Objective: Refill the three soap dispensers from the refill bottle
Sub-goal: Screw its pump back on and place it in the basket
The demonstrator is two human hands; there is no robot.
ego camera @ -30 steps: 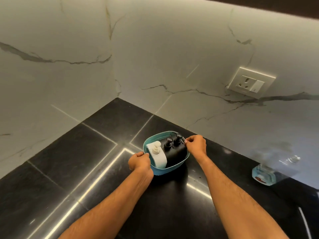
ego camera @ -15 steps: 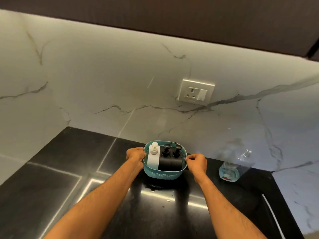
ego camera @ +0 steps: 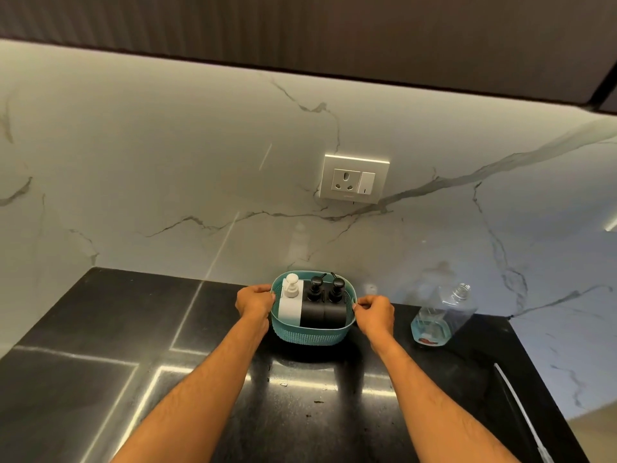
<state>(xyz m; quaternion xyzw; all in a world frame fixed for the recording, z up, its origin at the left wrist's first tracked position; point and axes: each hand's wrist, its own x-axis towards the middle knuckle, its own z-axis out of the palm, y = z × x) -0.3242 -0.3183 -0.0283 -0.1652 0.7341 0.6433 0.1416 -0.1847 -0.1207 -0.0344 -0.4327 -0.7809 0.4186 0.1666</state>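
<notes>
Head view: a teal perforated plastic basket (ego camera: 310, 335) rests on the black stone bench (ego camera: 100, 329) close to the marble wall. Inside stand one white pump dispenser (ego camera: 289, 304) at left and two black pump dispensers (ego camera: 314, 305) (ego camera: 335, 305) beside it. Left hand (ego camera: 254, 300) and right hand (ego camera: 374, 312) clamp opposite rims. A clear refill bottle holding blue liquid (ego camera: 440, 315) stands to the right, apart from the right hand; its label is unreadable.

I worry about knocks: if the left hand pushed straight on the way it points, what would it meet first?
The left hand already grips the teal basket wall; next inward, likely the white dispenser.
</notes>
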